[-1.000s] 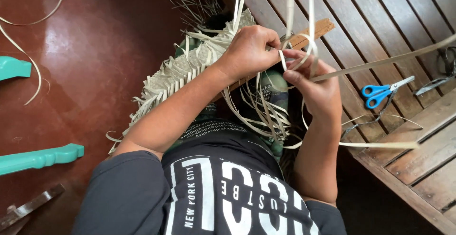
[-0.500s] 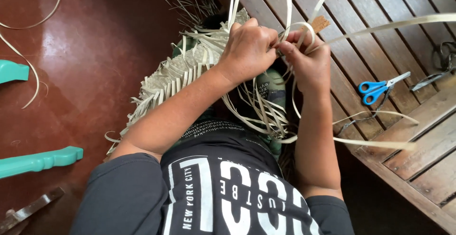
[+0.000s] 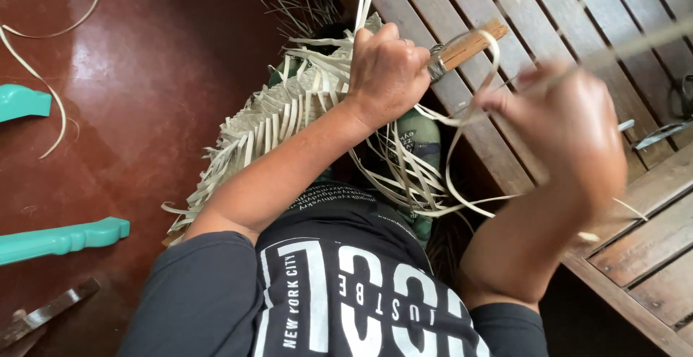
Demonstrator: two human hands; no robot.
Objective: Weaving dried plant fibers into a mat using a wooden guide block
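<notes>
Our right hand (image 3: 570, 129) has pulled away from our left hand (image 3: 386, 75), up and out over the slatted bench (image 3: 548, 10), drawing a pale strip (image 3: 462, 122) into a wide loop. It now hides the blue scissors. The wooden-handled tool (image 3: 465, 48) shows uncovered beside our left fist.

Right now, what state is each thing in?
Left hand: clenched on the woven piece.
Right hand: raised, blurred, pulling a strip.
Woven piece: part woven, loose ends fanned out.
Strip: looped between the hands.
Wooden-handled tool: lying on the slatted bench.
</notes>
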